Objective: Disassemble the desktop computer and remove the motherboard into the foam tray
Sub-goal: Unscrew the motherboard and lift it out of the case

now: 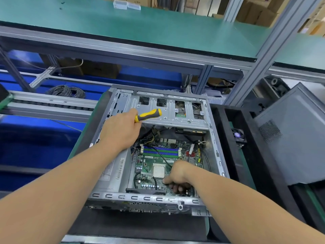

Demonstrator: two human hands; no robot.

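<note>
An open grey desktop case [218,155] lies on the bench in front of me. Inside it sits the green motherboard [151,166], with blue and green memory slots and a bare square processor [159,170]. My left hand [121,131] hovers over the case's left side and grips a yellow and grey screwdriver [148,115], its handle pointing right. My right hand [177,176] reaches down onto the board's near right part, fingers curled under; what they hold is hidden. A black foam tray [226,138] lies to the right of the case.
The case's grey side panel [295,138] leans in the tray at the right, beside a small fan [238,135]. A green shelf [140,27] on an aluminium frame overhangs the bench. Coiled grey cable [66,91] lies beyond a conveyor rail at the left.
</note>
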